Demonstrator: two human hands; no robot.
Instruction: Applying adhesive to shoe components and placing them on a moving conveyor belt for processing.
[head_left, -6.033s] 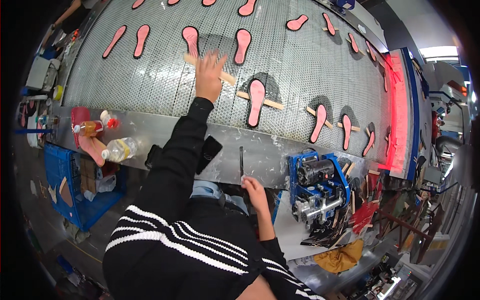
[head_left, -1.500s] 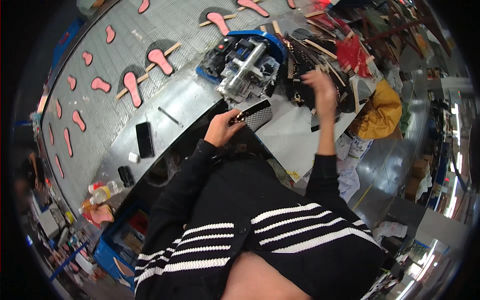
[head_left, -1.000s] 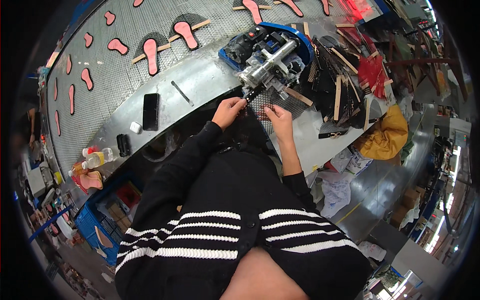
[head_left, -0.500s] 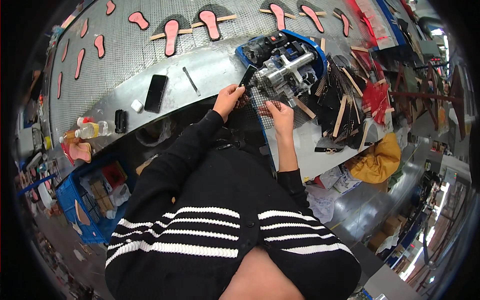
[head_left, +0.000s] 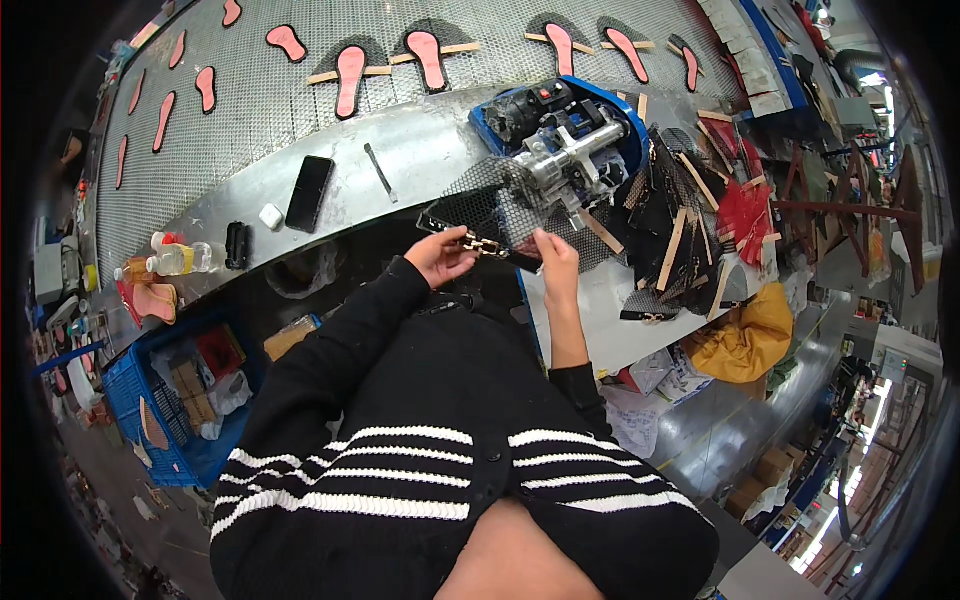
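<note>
A dark strap with a gold chain ornament at its middle is stretched between the two hands, in front of the person's chest and just short of the bench edge. It is narrow, black and flat. The chain links are small and bright, but their exact form is too fine to make out. The strap's long axis runs left to right, dropping slightly toward the right, with one end toward the phone and the other toward the machine side.

The left hand pinches the strap's left part with thumb and fingers closed on it. The right hand pinches the right end, fingers curled shut around it. The fingertips cover both ends of the strap, so its full length cannot be seen.

On the metal bench to the left stand bottles, then a small black item, a small white item, the phone and a thin rod. Behind the hands lies a sheet of black mesh, partly under the strap. To the right sits a machine in a blue tray, and beyond it a heap of dark straps and wooden sticks, tangled and hard to separate. Pink soles lie on the belt beyond.
</note>
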